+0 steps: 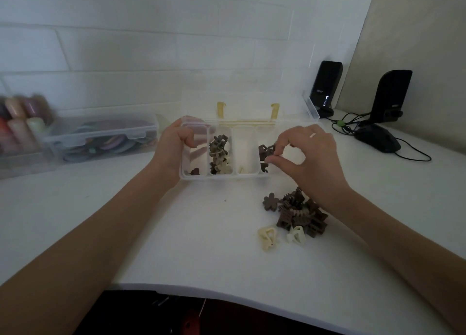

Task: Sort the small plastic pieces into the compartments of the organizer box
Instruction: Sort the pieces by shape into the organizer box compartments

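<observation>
Two hands work at the organizer box [194,177]. The left hand [174,145] grips its left wall. The right hand [306,149] pinches a dark brown piece [267,150] over the rightmost compartment.

Box: your organizer box [194,177] sits mid-worktop [176,246], its lid [242,107] standing open behind it.
Compartments: four in a row; pieces lie in each, most in the second from left [219,155].
Left hand [174,145]: you grip the box's left end.
Right hand [305,153]: over the rightmost compartment, pinching a piece [269,149].
Pile [295,216]: loose pieces before the box to the right, under your right wrist.
Left of box: a closed case [100,138], spools [22,123] beyond it.
Right rear: two speakers [326,87] and a mouse [378,140].
</observation>
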A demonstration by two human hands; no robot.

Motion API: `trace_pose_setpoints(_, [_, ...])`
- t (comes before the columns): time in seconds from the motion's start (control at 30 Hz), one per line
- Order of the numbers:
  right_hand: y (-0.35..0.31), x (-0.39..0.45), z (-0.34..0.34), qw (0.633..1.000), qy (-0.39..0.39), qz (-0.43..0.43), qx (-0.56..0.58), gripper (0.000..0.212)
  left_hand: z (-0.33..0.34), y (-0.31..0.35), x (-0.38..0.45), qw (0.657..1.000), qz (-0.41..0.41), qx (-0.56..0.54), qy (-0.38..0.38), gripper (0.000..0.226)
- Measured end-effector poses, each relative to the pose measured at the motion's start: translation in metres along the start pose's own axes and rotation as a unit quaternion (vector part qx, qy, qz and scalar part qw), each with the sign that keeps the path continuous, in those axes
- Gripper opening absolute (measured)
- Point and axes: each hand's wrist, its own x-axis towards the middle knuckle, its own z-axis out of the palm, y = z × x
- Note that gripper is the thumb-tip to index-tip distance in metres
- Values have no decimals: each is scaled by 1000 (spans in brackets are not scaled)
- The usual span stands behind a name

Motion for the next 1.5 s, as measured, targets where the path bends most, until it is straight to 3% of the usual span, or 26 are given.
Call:
trace_pose_setpoints(0.17, [2,-6,3,995,-20,-63,-79,21,0,0,1,1000,-1,5,1,40])
trace_pose_setpoints(0.33, [1,-10,-13,996,-35,-77,11,23,0,-1,1,1000,1,8,2,39])
trace_pose_setpoints(0.47, [-7,-8,-34,984,-152,-45,75,20,0,-1,2,1000,-2,4,4,39])
trace_pose_setpoints(0.57, [-9,-10,-40,966,-258,-34,-6,29,0,-1,2,1000,-3,-2,8,39])
trace_pose_setpoints(0.67, [-11,-11,-37,953,-298,-9,-54,38,0,-1,2,1000,-5,-1,4,40])
trace_pose_setpoints(0.73, [-12,-13,-33,950,-308,-3,-45,26,0,-1,3,1000,-6,-1,2,39])
trace_pose_setpoints(0.9, [-17,-16,-28,956,-293,-20,-1,9,0,-1,2,1000,-2,-4,-1,40])
trace_pose_setpoints(1.1, [-20,-17,-22,961,-190,53,193,8,1,0,2,1000,-6,-5,-8,51])
trace_pose_setpoints(1.5, [-19,-16,-18,951,-144,92,257,10,3,-1,0,1000,7,1,-14,38])
